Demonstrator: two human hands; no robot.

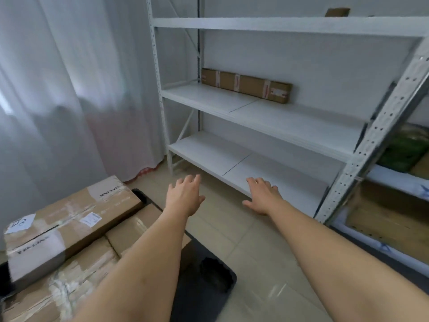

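Left hand (184,197) and right hand (262,198) hover empty, fingers spread, near the bottom shelf (209,151). At eight o'clock, the long cardboard box (69,217) looks stiff and tape-slick; best gripped at both ends.

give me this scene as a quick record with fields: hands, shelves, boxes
left hand: open, holds nothing, stretched forward over the floor
right hand: open, holds nothing, at the bottom shelf's front edge; contact unclear
rack: white, perforated posts
bottom shelf: the level nearest both hands
middle shelf: one long box at the back
stacked boxes: taped cardboard, lower left, on a black cart
curtain: pale, left of the rack
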